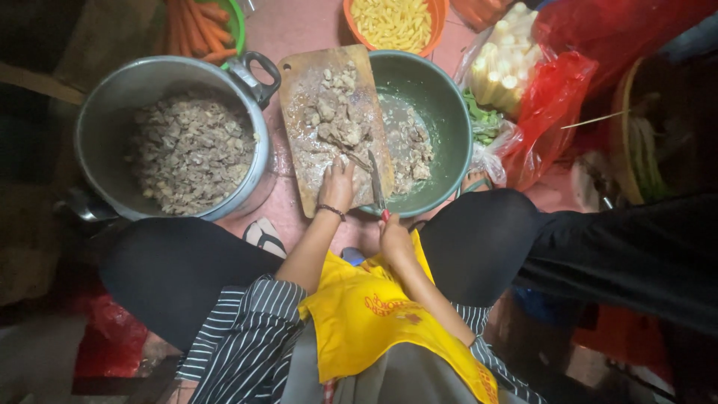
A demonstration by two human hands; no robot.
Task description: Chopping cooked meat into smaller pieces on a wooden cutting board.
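A wooden cutting board rests across a green bowl and carries a pile of pale meat pieces. My left hand, with a dark bead bracelet at the wrist, presses on the meat at the board's near end. My right hand grips a knife with a red handle, its blade pointing away over the board's near right edge. More cut meat lies inside the green bowl.
A big metal pot full of chopped meat stands at the left. Carrots in a green basket and an orange bowl of pale strips sit at the back. Red and clear plastic bags with vegetables lie at the right. My knees flank the board.
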